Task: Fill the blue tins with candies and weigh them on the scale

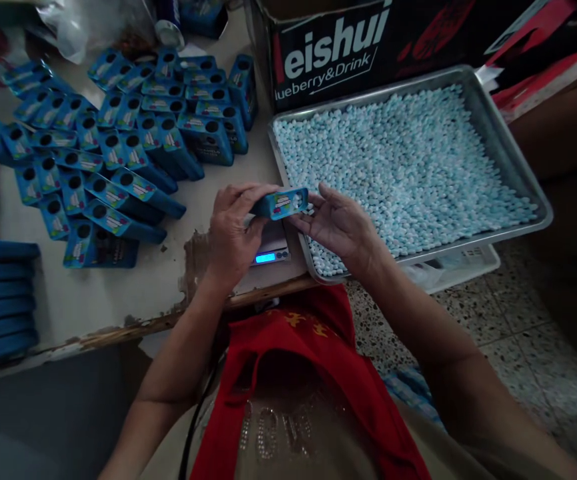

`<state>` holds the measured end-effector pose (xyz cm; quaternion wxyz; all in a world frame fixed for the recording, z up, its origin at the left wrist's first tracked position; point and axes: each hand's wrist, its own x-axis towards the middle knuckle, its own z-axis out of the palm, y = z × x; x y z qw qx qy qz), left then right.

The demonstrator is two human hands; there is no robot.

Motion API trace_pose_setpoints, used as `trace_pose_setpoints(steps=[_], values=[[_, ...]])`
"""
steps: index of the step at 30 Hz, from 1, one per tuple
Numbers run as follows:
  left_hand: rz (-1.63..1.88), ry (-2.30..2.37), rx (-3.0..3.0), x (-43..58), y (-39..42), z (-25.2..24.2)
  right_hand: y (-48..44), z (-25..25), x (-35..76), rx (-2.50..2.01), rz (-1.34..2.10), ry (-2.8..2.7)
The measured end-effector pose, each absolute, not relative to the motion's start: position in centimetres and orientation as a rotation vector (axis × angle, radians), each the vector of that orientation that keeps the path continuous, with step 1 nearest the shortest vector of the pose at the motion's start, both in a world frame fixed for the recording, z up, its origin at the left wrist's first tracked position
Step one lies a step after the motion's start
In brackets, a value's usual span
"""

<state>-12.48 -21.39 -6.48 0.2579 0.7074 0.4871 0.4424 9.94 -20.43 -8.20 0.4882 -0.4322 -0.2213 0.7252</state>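
My left hand point(233, 230) grips a small blue candy tin point(279, 205), tilted so its round opening, with pale candies showing in it, faces my right hand. The palm of my right hand point(341, 223) is turned up, fingers stretched toward the tin's open end, with a few candies point(310, 210) at the fingertips. Under the tin sits a digital scale point(273, 257) with a lit blue display, partly hidden by my left hand. To the right, a metal tray point(506, 143) holds a thick layer of pale blue and white candies point(388, 160).
Many blue tins point(113, 150) with round openings stand in rows on the left of the worn table point(133, 303). Stacked blue pieces point(1, 293) line the left edge. Behind the tray is a black cardboard box point(328, 57). A white container point(473, 267) lies below the tray's front edge.
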Motion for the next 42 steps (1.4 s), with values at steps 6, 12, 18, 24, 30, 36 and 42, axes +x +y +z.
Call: trace_pose_setpoints(steps=[6,12,18,24,30,36,42], values=[[1.352,1.33,1.413,-14.0,-22.5,-10.6,-20.0,-8.5,10.8,-1.006,1.778,-0.661],[1.251,1.296,1.228,-14.1,-24.1,-11.5,-20.5,-7.0,11.9,-1.21,1.446,-1.017],[1.193,1.3,1.375,-14.6,-24.1,-10.3,-20.1,-6.6,12.7,-1.281,1.052,-1.17],[1.256,1.285,1.463,-15.2,-23.8,-10.2,-20.8,-7.5,11.8,-1.276,1.157,-1.2],[1.27,1.317,1.445,-15.3,-23.9,-10.0,-20.9,-7.6,11.8,-1.262,1.2,-1.157],[1.28,1.301,1.424,-15.5,-23.8,-10.6,-21.0,-7.2,11.7,-1.294,1.228,-1.089],[1.257,1.33,1.423,-15.5,-23.7,-11.1,-20.9,-7.4,11.5,-1.33,1.186,-1.177]])
